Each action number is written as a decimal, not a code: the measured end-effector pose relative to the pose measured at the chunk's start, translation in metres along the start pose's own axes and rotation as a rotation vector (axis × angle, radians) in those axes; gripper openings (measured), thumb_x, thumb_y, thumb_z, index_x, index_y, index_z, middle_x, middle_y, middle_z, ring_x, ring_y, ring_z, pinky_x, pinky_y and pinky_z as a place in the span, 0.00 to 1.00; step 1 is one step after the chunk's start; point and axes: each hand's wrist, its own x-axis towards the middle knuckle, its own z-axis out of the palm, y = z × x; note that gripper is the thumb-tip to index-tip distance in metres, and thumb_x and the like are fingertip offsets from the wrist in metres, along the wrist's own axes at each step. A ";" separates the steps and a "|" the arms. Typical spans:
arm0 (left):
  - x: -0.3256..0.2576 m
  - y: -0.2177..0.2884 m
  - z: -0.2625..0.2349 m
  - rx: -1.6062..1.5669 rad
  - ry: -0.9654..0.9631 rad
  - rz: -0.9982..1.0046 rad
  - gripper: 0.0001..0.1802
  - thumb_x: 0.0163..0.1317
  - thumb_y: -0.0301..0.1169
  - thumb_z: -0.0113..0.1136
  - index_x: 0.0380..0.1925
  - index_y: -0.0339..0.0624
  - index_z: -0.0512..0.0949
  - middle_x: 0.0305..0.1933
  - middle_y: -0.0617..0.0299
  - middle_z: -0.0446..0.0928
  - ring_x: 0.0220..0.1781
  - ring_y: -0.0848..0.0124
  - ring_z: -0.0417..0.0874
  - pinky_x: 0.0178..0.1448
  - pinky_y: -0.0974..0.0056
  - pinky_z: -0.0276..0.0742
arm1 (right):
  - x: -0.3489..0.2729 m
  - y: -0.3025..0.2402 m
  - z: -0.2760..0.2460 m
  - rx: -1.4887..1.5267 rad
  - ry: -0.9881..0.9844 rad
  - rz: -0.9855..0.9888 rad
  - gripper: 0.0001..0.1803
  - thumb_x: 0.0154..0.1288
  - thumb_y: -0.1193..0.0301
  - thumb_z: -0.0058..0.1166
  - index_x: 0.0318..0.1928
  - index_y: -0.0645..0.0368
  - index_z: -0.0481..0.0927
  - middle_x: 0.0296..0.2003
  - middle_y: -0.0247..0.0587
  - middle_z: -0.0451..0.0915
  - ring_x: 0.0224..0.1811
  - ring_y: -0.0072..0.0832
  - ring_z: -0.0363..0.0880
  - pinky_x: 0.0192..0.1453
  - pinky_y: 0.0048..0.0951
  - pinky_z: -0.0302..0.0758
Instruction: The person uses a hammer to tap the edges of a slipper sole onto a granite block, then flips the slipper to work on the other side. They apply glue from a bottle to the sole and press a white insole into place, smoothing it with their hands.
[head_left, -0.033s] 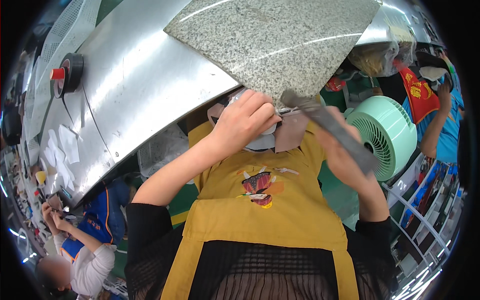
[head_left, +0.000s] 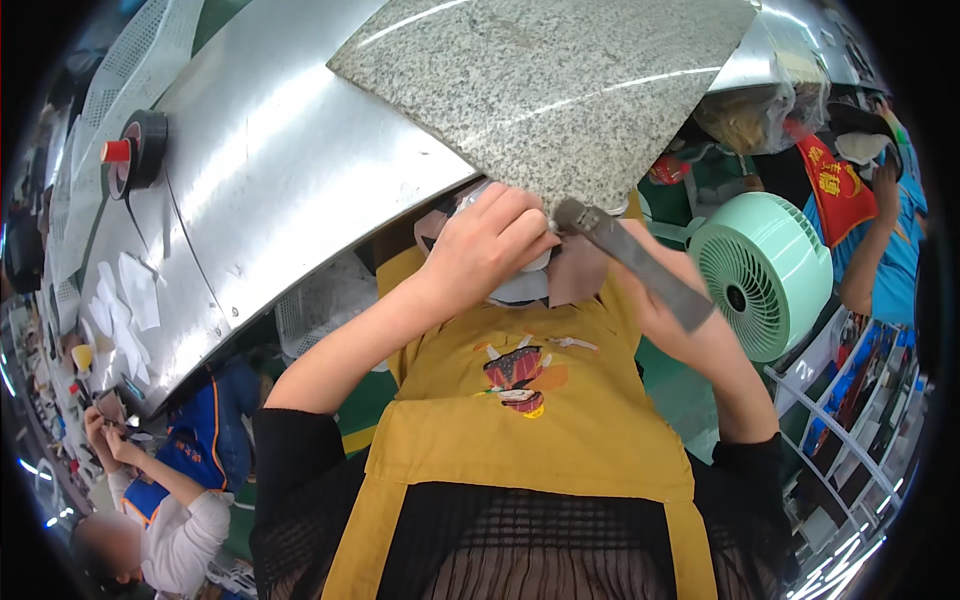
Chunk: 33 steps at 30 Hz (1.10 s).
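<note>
Bent fingers of my left hand (head_left: 488, 240) press on a bundle of soft, thin pieces at the near corner of a speckled granite slab (head_left: 560, 100). A brownish-pink, leather-like flap (head_left: 577, 275) hangs out beside a grey and white part; most of the bundle is hidden under the hand. My right hand (head_left: 660, 318) is closed round a dark grey hammer (head_left: 648, 270). Its head sits just right of the left fingertips, over the bundle at the slab's edge. Whether the head touches the bundle I cannot tell.
A metal table (head_left: 300, 150) extends left, carrying a black tape roll (head_left: 150, 145) and white scraps (head_left: 135, 290). To the right stand a mint-green fan (head_left: 775, 275) and a wire rack (head_left: 835, 430). Co-workers are at lower left and far right.
The hammer's head has shifted slightly left and down toward the left fingertips, and its handle end has swung up and left with my right hand. My left hand has hardly moved.
</note>
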 end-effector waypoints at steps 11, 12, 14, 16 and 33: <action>0.005 0.026 -0.009 -0.108 -0.185 -0.236 0.16 0.50 0.36 0.67 0.38 0.41 0.77 0.33 0.61 0.75 0.39 0.62 0.74 0.43 0.61 0.72 | 0.050 0.048 -0.039 -0.582 0.421 -0.194 0.15 0.64 0.63 0.50 0.48 0.58 0.74 0.36 0.43 0.77 0.37 0.41 0.78 0.41 0.36 0.74; 0.006 0.028 -0.009 -0.114 -0.222 -0.263 0.16 0.51 0.37 0.67 0.38 0.42 0.78 0.33 0.62 0.75 0.39 0.63 0.74 0.43 0.62 0.72 | 0.055 0.050 -0.043 -0.587 0.399 -0.160 0.16 0.64 0.62 0.50 0.48 0.57 0.74 0.37 0.42 0.77 0.37 0.42 0.78 0.41 0.36 0.74; 0.008 0.032 -0.009 -0.129 -0.297 -0.316 0.16 0.52 0.38 0.66 0.39 0.44 0.79 0.32 0.63 0.76 0.39 0.63 0.74 0.43 0.62 0.71 | 0.062 0.050 -0.050 -0.598 0.355 -0.089 0.18 0.63 0.60 0.51 0.48 0.57 0.74 0.38 0.41 0.77 0.38 0.43 0.77 0.42 0.37 0.75; 0.010 0.037 -0.009 -0.169 -0.349 -0.378 0.16 0.52 0.38 0.66 0.39 0.45 0.79 0.32 0.64 0.77 0.39 0.64 0.74 0.44 0.62 0.71 | 0.067 0.060 -0.052 -0.698 0.392 -0.121 0.17 0.61 0.63 0.54 0.49 0.54 0.75 0.40 0.41 0.76 0.44 0.41 0.76 0.46 0.36 0.74; 0.014 0.038 -0.080 -0.708 -0.816 -0.694 0.14 0.60 0.37 0.61 0.41 0.40 0.78 0.32 0.69 0.77 0.34 0.83 0.73 0.40 0.74 0.69 | -0.003 0.031 0.017 -0.170 -0.180 -0.336 0.13 0.60 0.67 0.57 0.42 0.60 0.77 0.37 0.41 0.75 0.42 0.37 0.73 0.48 0.33 0.69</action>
